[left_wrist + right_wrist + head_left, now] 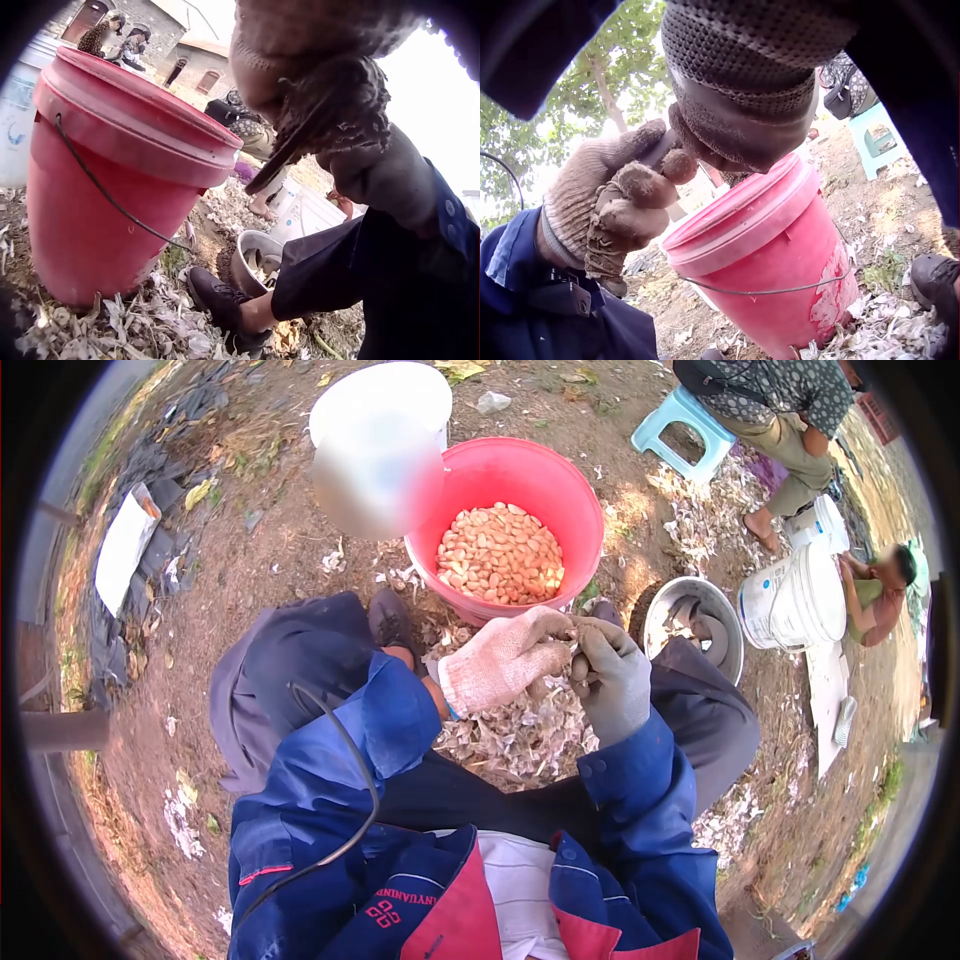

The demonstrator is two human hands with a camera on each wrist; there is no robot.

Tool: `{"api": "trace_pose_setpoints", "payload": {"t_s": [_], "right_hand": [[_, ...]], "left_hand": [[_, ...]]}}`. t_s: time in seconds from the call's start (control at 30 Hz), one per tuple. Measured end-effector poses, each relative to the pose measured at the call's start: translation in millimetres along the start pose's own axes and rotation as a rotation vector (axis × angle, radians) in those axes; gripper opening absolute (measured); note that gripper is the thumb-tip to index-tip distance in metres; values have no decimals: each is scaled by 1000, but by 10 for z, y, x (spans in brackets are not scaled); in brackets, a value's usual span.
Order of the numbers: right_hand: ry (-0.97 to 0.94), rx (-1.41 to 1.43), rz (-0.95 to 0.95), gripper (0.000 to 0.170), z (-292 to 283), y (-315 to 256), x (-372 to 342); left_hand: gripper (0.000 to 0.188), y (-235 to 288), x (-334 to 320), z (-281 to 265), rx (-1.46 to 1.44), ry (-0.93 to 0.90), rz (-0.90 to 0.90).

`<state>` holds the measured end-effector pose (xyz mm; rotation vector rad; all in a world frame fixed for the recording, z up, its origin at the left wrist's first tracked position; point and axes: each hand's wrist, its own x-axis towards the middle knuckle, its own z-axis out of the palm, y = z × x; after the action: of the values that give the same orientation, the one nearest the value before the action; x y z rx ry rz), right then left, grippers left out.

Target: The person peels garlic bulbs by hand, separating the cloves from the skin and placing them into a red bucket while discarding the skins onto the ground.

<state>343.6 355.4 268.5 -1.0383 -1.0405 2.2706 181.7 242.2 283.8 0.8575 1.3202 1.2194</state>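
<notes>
Both hands wear knit gloves and meet over my lap, in front of a red bucket [590,525] with peeled garlic cloves [500,552] in its bottom. My left hand [510,660] wears a pale glove with frayed, soiled fingers. Its curled thumb and fingers pinch a small flat grey piece [657,153]; I cannot tell what it is. Against it press the curled fingers of my right hand [612,675], in a grey-coated glove. From the left wrist, a narrow dark strip [282,159] juts down beside a frayed clump [337,105]. Papery garlic skins [530,735] lie below the hands.
A white bucket [345,420] stands behind the red one, partly blurred. Beside my right knee sits a metal basin [736,660] with dark curved pieces inside. Farther right are white buckets [790,600], a light-blue stool [650,432] and other people.
</notes>
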Motion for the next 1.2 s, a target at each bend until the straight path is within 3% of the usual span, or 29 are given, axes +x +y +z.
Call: {"api": "trace_pose_setpoints", "payload": {"t_s": [0.17, 0.4, 0.47, 0.67, 0.8, 0.87, 1.07, 1.2], "right_hand": [[6, -21, -35, 24, 35, 7, -23], [42, -95, -53, 23, 34, 33, -14], [44, -120, -60, 23, 34, 31, -17], [34, -104, -59, 23, 32, 33, -15], [15, -101, -57, 23, 6, 38, -10], [38, -109, -54, 23, 28, 23, -19], [88, -129, -27, 23, 81, -9, -42], [76, -149, -77, 24, 29, 70, -15]], "left_hand": [[33, -51, 2, -9, 225, 32, 123], [32, -56, 3, -25, 295, 36, 173], [33, -136, 34, -44, 453, 49, 278], [34, -164, 36, -45, 500, 83, 426], [33, 12, -36, -24, 381, 4, 269], [33, 107, -58, -15, 110, -9, -44], [33, -66, -6, -35, 147, 32, 101], [33, -67, -6, -22, 151, 41, 95]]}}
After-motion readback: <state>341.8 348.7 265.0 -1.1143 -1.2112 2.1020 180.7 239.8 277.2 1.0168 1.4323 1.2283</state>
